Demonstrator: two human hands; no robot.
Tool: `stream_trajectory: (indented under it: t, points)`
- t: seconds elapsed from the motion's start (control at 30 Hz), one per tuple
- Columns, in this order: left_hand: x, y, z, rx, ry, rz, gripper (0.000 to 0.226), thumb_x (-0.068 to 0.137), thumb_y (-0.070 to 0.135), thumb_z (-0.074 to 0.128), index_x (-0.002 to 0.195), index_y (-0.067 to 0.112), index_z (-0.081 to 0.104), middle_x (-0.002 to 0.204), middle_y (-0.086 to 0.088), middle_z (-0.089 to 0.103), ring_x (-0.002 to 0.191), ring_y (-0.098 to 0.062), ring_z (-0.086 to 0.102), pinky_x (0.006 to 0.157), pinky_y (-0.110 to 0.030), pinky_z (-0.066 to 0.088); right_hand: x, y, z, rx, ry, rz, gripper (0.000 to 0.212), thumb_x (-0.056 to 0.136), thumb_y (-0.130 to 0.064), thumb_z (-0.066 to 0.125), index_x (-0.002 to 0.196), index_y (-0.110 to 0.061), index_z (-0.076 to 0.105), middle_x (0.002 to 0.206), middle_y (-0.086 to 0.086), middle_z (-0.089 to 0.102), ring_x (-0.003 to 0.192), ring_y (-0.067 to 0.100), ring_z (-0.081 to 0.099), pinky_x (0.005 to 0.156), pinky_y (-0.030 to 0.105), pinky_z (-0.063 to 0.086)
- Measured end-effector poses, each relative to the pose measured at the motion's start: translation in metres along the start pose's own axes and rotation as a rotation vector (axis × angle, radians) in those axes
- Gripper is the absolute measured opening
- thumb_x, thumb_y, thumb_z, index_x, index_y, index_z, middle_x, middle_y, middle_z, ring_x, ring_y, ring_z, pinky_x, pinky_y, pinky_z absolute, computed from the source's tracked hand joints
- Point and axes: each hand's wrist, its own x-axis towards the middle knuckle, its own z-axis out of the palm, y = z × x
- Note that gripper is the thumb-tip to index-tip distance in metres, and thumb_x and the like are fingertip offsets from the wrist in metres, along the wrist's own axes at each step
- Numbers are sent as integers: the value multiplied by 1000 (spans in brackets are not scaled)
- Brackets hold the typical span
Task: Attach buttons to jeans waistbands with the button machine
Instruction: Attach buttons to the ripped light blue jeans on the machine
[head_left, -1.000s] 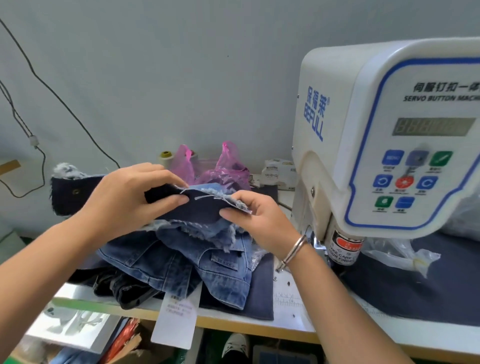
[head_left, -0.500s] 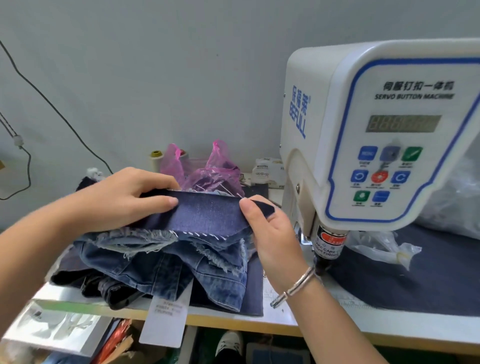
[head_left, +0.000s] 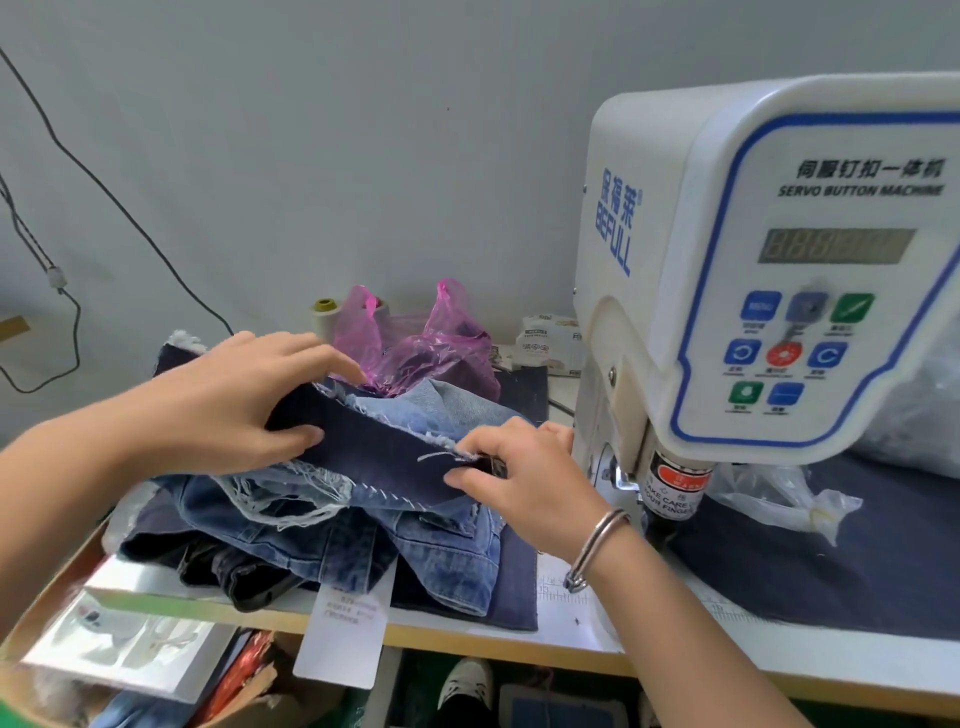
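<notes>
Both forearms are reaching in from the near edge of the table (head_left: 649, 656), angled toward each other over the heap of jeans (head_left: 332, 530). The left hand (head_left: 234, 400) is lying palm-down, thumb tucked under and fingers over the top, pinching the left end of a dark navy waistband (head_left: 384, 447). The right hand (head_left: 524, 478), a metal bangle (head_left: 595, 548) on its wrist, is gripping the band's right end between thumb and curled fingers. The waistband is being held stretched between the two hands, raised above the denim pile on the left half of the table, its right end just beside the white button machine (head_left: 753, 270) standing toward the right edge. A pink plastic bag (head_left: 431, 353) is sitting behind the pile, near the back edge.
</notes>
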Motion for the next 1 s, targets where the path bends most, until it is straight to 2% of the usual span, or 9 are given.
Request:
stream_trajectory:
  t: [0.1, 0.2, 0.27, 0.43, 0.6, 0.67, 0.73, 0.83, 1.0]
  points:
    - [4, 25, 19, 173, 79, 113, 50, 73, 18, 55, 119, 38, 53, 116, 13, 47, 110, -11, 41, 91, -34, 25, 2, -4, 0, 133, 5, 27, 18, 88, -34, 66, 82, -42, 51, 68, -21, 50, 80, -20, 39, 82, 25, 17]
    - [8, 49, 37, 103, 124, 192, 27, 84, 30, 43, 102, 27, 62, 94, 13, 54, 88, -12, 48, 81, -33, 29, 2, -3, 0, 139, 22, 31, 20, 87, -29, 67, 81, -41, 52, 65, -23, 51, 77, -7, 48, 89, 26, 19]
    - [11, 49, 42, 36, 132, 177, 31, 90, 44, 40, 92, 26, 65, 82, 16, 52, 78, -9, 48, 74, -27, 30, 0, -2, -1, 128, 19, 30, 21, 87, -28, 67, 80, -42, 53, 72, -24, 54, 81, -6, 49, 90, 26, 19]
    - [15, 37, 40, -71, 24, 174, 31, 91, 64, 41, 76, 37, 48, 73, 19, 49, 76, -3, 45, 79, -23, 34, 0, -1, -2, 79, -19, 22, 20, 86, -30, 68, 84, -44, 53, 89, -19, 58, 96, 0, 52, 82, 25, 17]
    - [13, 29, 35, -7, -166, -3, 26, 74, 77, 32, 81, 53, 37, 68, 15, 55, 65, -1, 50, 59, -25, 41, 4, 0, -3, -91, -99, 22, 16, 89, -43, 61, 75, -37, 57, 86, -3, 63, 85, 7, 48, 80, 35, 18]
    - [12, 23, 30, 127, -156, -35, 40, 72, 84, 18, 84, 53, 40, 68, 18, 57, 61, 4, 48, 58, -21, 38, 3, 1, -6, -35, -100, 17, 18, 90, -41, 62, 74, -35, 56, 83, 5, 66, 86, 7, 49, 85, 33, 19]
    - [7, 12, 24, 162, -101, -76, 64, 71, 88, 7, 80, 42, 49, 63, 13, 55, 58, -2, 48, 55, -20, 35, 0, 1, -11, 51, -100, 15, 18, 89, -38, 63, 72, -36, 57, 82, 11, 65, 85, -7, 48, 82, 31, 18]
    - [-1, 3, 17, -142, -168, -36, 60, 80, 77, 34, 67, 20, 46, 56, 7, 39, 51, -9, 32, 51, -20, 27, -1, 2, -15, 87, -71, 25, 12, 88, -36, 65, 81, -27, 67, 78, 6, 59, 77, -28, 33, 74, 28, 16]
    - [-6, 4, 12, -254, -300, -87, 39, 82, 48, 67, 66, 20, 44, 56, 10, 34, 54, -7, 29, 52, -21, 27, 0, -3, -15, 78, -98, 28, 17, 86, -33, 69, 73, -35, 57, 73, -6, 55, 74, -30, 32, 72, 27, 16]
